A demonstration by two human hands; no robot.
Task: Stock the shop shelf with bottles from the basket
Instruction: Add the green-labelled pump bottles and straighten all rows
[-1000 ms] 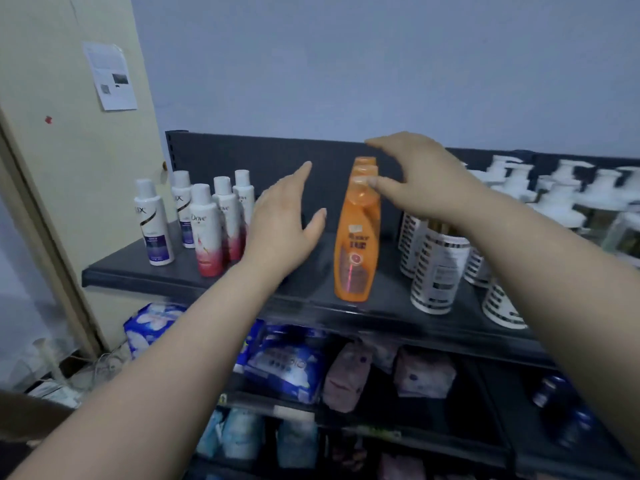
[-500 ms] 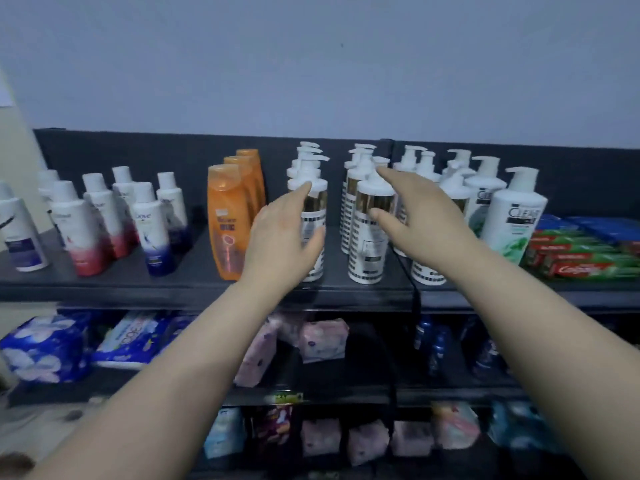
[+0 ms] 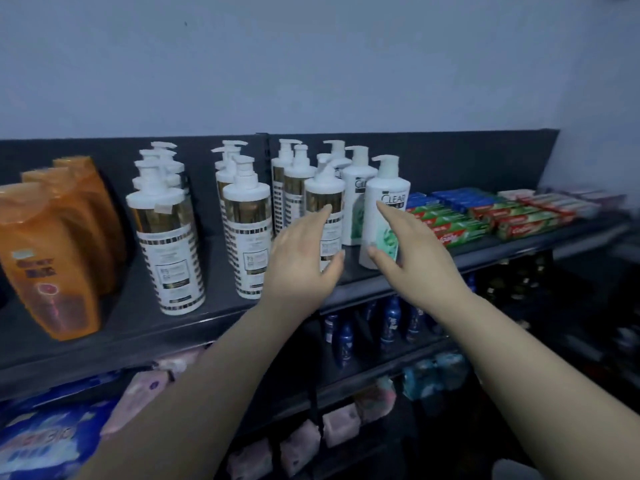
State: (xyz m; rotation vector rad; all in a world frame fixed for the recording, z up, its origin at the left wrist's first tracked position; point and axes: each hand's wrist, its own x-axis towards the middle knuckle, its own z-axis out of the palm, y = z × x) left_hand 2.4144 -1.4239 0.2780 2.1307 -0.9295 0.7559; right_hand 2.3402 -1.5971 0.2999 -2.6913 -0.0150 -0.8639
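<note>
Both hands reach out empty with fingers straight and spread: our left hand (image 3: 301, 261) hovers before a white pump bottle with a gold band (image 3: 323, 216), and our right hand (image 3: 412, 254) is at the white green-labelled pump bottle (image 3: 386, 202), touching or not we cannot tell, probably to square the front row. The dark metal shelf (image 3: 131, 317) carries upright rows of orange plastic bottles (image 3: 48, 258), more pump bottles and red-and-green toothpaste boxes (image 3: 519, 223); the basket is out of view.

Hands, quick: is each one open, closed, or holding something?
Left hand: open, fingers straight, holding nothing.
Right hand: open, holding nothing, in front of the Clear bottle.
</note>
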